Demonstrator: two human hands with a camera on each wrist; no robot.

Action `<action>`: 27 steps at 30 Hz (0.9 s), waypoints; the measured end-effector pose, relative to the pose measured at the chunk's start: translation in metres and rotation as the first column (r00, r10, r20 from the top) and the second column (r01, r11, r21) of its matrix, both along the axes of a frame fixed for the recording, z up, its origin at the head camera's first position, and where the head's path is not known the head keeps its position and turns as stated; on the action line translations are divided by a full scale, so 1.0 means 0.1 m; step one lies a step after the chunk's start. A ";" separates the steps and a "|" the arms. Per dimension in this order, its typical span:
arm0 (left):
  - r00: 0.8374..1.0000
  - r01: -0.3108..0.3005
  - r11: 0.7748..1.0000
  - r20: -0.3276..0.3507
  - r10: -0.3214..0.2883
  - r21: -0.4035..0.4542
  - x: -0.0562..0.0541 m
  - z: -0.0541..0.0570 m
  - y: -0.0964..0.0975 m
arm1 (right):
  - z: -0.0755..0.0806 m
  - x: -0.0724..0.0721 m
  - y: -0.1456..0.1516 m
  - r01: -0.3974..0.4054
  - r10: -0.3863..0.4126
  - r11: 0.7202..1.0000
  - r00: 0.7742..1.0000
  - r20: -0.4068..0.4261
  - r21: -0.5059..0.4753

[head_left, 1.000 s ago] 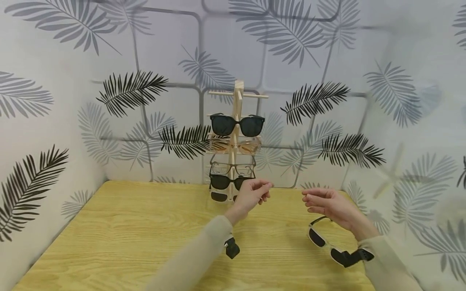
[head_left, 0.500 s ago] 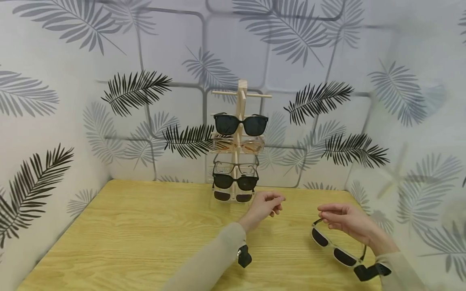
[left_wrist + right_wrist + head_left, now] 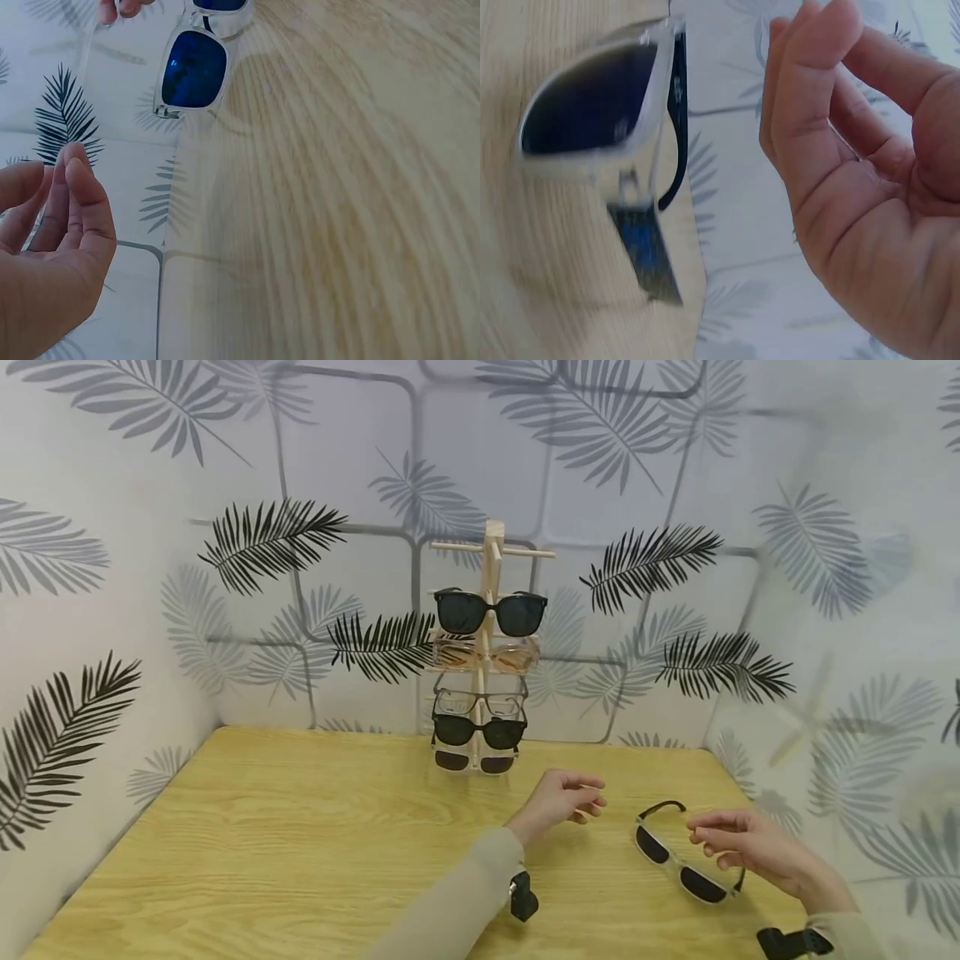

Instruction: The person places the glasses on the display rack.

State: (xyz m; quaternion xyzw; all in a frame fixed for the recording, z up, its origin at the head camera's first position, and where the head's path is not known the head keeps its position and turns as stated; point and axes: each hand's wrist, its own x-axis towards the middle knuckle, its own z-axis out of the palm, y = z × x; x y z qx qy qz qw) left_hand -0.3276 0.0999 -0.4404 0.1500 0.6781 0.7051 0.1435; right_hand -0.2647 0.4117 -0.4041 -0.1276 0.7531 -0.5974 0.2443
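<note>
White-framed sunglasses (image 3: 703, 883) with dark lenses and dark temples lie on the table's right side, temples unfolded. My right hand (image 3: 768, 856) hovers just beside and above them, fingers loosely bent and holding nothing. The right wrist view shows a gap between that hand (image 3: 855, 172) and the sunglasses (image 3: 585, 105). To their left, my left hand (image 3: 562, 802) is over the table in front of the rack, with nothing in its relaxed fingers. In the left wrist view, the sunglasses (image 3: 195, 69) appear beyond the left hand (image 3: 67, 240).
A wooden eyewear rack (image 3: 495, 531) stands at the back middle of the yellow wood-grain table (image 3: 300, 843). Several pairs hang on it, with black sunglasses (image 3: 517, 614) uppermost. A bare peg (image 3: 528, 552) crosses the rack's top. Leaf-patterned walls enclose the back and sides.
My left hand has moved right and toward me, away from the rack. My right hand has moved right and lower, past the sunglasses, which stay on the table.
</note>
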 end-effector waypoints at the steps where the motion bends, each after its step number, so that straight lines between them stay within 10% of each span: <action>1: 1.000 0.002 1.000 0.004 -0.002 0.006 0.00 0.00 0.01 | -0.01 0.01 0.04 -0.006 0.006 1.000 1.000 0.006 -0.005; 27: 0.979 0.205 0.978 -0.004 -0.206 -0.038 0.16 -0.20 0.36 | -0.41 0.25 0.68 -0.074 0.067 0.997 0.965 0.252 0.018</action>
